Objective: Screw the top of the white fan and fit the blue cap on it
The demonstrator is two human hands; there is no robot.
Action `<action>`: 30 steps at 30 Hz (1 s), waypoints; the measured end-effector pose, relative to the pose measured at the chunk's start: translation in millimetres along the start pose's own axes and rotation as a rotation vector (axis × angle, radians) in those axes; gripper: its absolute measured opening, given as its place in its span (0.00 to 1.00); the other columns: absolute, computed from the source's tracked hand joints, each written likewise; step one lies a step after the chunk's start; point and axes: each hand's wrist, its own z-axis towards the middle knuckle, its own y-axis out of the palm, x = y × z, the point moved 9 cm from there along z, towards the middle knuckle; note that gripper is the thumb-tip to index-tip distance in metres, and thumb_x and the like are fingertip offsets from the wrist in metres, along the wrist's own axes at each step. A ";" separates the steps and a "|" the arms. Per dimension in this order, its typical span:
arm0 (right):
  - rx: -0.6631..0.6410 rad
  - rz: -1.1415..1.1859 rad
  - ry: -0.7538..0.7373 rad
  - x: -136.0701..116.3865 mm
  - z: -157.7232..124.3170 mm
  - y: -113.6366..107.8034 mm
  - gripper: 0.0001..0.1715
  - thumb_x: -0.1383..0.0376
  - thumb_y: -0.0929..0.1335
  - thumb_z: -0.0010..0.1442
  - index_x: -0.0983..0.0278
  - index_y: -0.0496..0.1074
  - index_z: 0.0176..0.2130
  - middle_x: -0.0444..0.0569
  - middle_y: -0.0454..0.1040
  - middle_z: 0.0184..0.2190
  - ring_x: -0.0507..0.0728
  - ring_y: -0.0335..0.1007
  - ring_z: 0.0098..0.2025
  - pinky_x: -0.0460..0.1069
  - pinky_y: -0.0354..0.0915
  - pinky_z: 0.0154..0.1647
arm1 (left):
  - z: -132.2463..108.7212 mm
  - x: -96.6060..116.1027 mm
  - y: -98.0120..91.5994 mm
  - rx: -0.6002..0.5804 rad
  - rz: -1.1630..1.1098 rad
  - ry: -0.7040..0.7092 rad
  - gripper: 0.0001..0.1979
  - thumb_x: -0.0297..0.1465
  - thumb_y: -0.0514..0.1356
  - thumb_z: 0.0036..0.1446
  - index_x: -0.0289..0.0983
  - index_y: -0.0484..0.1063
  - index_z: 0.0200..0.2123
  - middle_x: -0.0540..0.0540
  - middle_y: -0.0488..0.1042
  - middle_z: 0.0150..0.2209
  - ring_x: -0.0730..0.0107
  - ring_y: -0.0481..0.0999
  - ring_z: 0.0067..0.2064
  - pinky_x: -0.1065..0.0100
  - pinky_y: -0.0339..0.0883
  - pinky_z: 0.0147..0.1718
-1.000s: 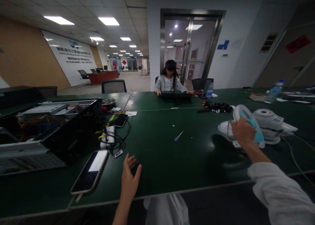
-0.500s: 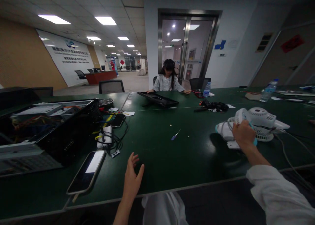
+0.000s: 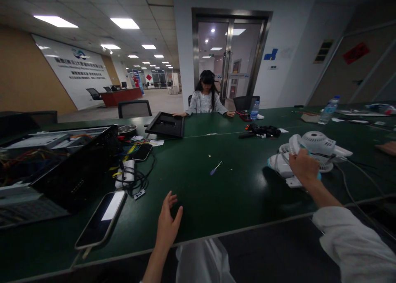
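Note:
My right hand (image 3: 305, 166) is closed around a part of a white-and-teal fan (image 3: 280, 167) at the right of the table. A second white fan (image 3: 318, 140) with a slotted round housing stands just behind it. Over the table's front edge, my left hand (image 3: 168, 219) is held with its fingers apart and nothing in them. A screwdriver (image 3: 214, 170) with a bluish handle lies in the middle, apart from both hands. Left of my left hand lies a phone (image 3: 100, 221) with a partly lit screen.
An opened computer case (image 3: 71, 163) fills the left, with tangled black cable (image 3: 144, 180) beside it. Across the table, a person (image 3: 206, 97) touches a shallow black panel (image 3: 167, 125). Black-and-orange gear (image 3: 262, 130) and water bottles (image 3: 329, 109) stand farther back. Cords trail right of the fans.
The black panel across the table has shifted left and turned, with the person's hand at its edge. My view has swung slightly right. Both my hands keep nearly the same pose.

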 end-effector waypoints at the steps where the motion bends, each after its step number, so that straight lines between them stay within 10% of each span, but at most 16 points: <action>1: 0.004 0.004 0.004 0.5 -0.2 0.1 0.25 0.59 0.55 0.66 0.78 0.63 0.49 0.70 0.72 0.40 0.68 0.71 0.43 0.53 0.58 0.36 | -0.8 2.5 3.5 -0.007 -0.003 0.005 0.27 0.39 0.55 0.54 0.37 0.56 0.56 0.38 0.71 0.49 0.59 0.74 0.48 0.49 0.65 0.51; 19: -0.003 0.028 -0.018 -11.2 4.6 -7.9 0.24 0.59 0.56 0.66 0.78 0.62 0.49 0.71 0.72 0.41 0.68 0.70 0.44 0.53 0.57 0.36 | -4.0 19.5 29.7 -0.087 -0.006 0.020 0.22 0.34 0.54 0.54 0.37 0.62 0.53 0.41 0.73 0.47 0.60 0.74 0.49 0.50 0.65 0.51; 25: 0.002 0.088 -0.007 -3.7 -2.7 -2.4 0.24 0.59 0.57 0.65 0.78 0.64 0.48 0.69 0.72 0.40 0.68 0.70 0.43 0.53 0.58 0.38 | 8.7 105.1 164.6 -0.517 -0.191 0.051 0.18 0.26 0.58 0.50 0.37 0.71 0.46 0.41 0.71 0.48 0.62 0.70 0.51 0.57 0.61 0.56; 30: 0.046 0.080 0.024 10.6 -3.1 -6.8 0.25 0.57 0.59 0.63 0.77 0.65 0.47 0.66 0.73 0.39 0.67 0.70 0.42 0.53 0.59 0.37 | 35.6 136.5 292.4 -0.585 -0.335 -0.121 0.24 0.30 0.63 0.47 0.33 0.68 0.50 0.34 0.69 0.52 0.58 0.73 0.48 0.56 0.63 0.53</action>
